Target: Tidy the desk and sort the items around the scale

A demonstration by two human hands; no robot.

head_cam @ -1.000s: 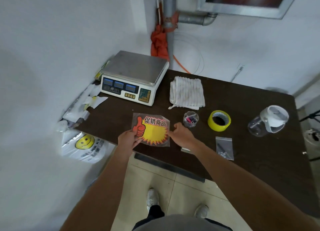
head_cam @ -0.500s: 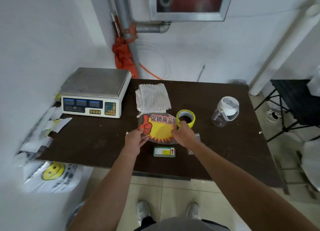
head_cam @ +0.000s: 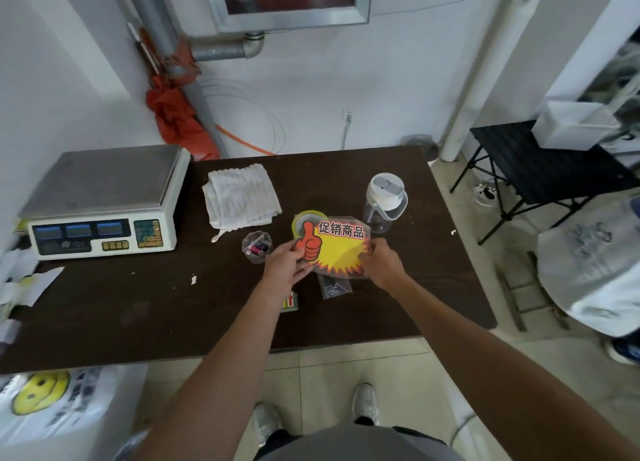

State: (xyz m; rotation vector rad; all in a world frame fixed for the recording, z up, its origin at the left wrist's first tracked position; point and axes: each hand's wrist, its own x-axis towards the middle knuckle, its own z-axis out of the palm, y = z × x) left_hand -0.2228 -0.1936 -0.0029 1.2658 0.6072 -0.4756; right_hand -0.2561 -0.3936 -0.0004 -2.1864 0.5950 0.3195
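A yellow and red promotion sign (head_cam: pixel 337 249) in a clear sleeve is held above the dark desk (head_cam: pixel 138 308). My left hand (head_cam: pixel 285 265) pinches its left edge and my right hand (head_cam: pixel 381 265) pinches its right edge. The sign partly hides a yellow tape roll (head_cam: pixel 304 217). A white scale (head_cam: pixel 104 201) with a steel pan stands at the desk's left end. Beside it lies a folded white towel (head_cam: pixel 240 196). A small clear cup (head_cam: pixel 257 247) with small items sits left of my left hand.
A clear bottle with a white lid (head_cam: pixel 384 201) stands behind the sign. A small zip bag (head_cam: pixel 334 287) and a green label (head_cam: pixel 290 301) lie under my hands. Paper scraps (head_cam: pixel 27 280) hang off the left edge. A black folding stool (head_cam: pixel 540 173) is to the right.
Both hands lifted the sign from the desk's front and carried it right, over the tape roll. The view has swung to the right.
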